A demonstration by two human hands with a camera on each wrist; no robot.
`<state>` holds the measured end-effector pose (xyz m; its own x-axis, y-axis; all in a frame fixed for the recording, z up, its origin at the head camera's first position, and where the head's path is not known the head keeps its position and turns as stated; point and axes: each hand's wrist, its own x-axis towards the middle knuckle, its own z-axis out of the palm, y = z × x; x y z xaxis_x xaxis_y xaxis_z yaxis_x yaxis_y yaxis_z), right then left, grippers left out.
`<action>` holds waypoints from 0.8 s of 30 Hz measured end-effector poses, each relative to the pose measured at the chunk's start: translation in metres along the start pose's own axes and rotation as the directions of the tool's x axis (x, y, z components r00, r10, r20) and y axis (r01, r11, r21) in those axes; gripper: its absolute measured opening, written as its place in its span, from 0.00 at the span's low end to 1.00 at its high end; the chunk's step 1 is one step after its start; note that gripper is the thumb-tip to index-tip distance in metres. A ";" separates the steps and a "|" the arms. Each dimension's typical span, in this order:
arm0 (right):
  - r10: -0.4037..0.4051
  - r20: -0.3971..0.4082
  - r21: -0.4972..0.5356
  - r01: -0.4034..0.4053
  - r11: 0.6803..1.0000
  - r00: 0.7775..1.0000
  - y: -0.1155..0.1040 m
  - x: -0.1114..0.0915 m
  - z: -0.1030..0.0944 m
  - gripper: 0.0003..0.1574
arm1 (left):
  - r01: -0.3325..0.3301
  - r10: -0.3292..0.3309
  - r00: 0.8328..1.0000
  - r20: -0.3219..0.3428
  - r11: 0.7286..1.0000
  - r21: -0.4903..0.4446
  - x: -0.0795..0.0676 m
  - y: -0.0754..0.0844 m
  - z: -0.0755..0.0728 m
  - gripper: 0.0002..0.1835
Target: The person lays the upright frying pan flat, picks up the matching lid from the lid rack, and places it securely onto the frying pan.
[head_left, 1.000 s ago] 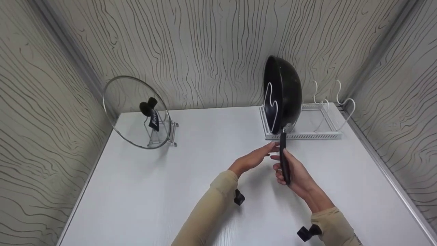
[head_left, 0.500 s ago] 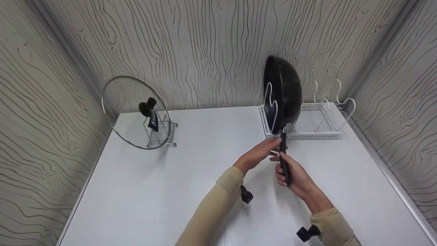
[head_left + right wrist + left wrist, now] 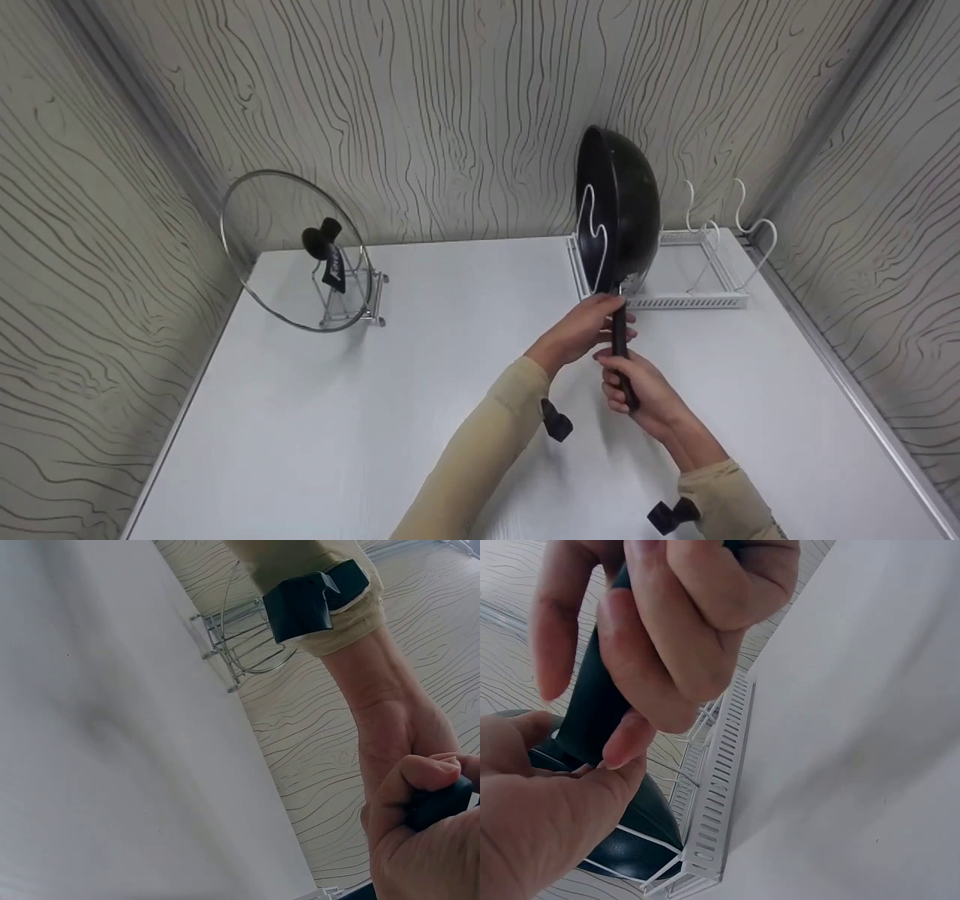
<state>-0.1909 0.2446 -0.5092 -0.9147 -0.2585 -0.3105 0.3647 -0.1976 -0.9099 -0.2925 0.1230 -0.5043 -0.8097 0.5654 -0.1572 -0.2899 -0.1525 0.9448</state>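
A deep black wok [image 3: 634, 202] stands on its side in a white wire rack [image 3: 686, 302] at the back right, its opening to the left. Its long black handle [image 3: 619, 337] points toward me. My left hand [image 3: 574, 330] grips the handle close to the wok, thumb on one side and fingertips showing past the other. Lower down, my right hand [image 3: 649, 394] has its fingers curled round the handle's end. The left wrist view shows both hands on the handle [image 3: 592, 705], with the rack [image 3: 718, 780] behind them.
At the back left, a glass lid [image 3: 262, 174] with a black knob [image 3: 319, 244] leans in a small metal stand [image 3: 379, 300]. White wire hooks [image 3: 765, 240] rise from the rack's right part. Patterned walls [image 3: 480, 112] enclose the white table [image 3: 300, 420].
My left hand has moved up and right onto the handle near the wok and now holds it. My right hand has slid slightly down the handle. The wok keeps its place in the rack.
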 end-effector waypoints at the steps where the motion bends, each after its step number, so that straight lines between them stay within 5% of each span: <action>1: 0.001 -0.001 0.003 -0.001 1.000 1.000 0.000 0.000 0.000 0.11 | 0.009 -0.009 1.000 -0.013 1.000 -0.014 0.001 0.000 0.002 0.19; 15: 0.008 -0.011 0.046 -0.008 0.999 1.000 0.002 0.000 0.001 0.09 | 0.036 -0.042 0.988 -0.145 0.998 -0.045 0.008 0.005 0.028 0.14; 24: 0.004 -0.032 0.009 -0.003 1.000 0.999 0.003 0.002 0.003 0.10 | 0.044 -0.035 0.978 -0.207 0.998 0.036 0.007 0.005 0.032 0.14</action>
<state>-0.1911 0.2412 -0.5113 -0.9184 -0.2291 -0.3225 0.3695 -0.2057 -0.9062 -0.2836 0.1523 -0.4916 -0.8869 0.3905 -0.2466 -0.3067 -0.0986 0.9467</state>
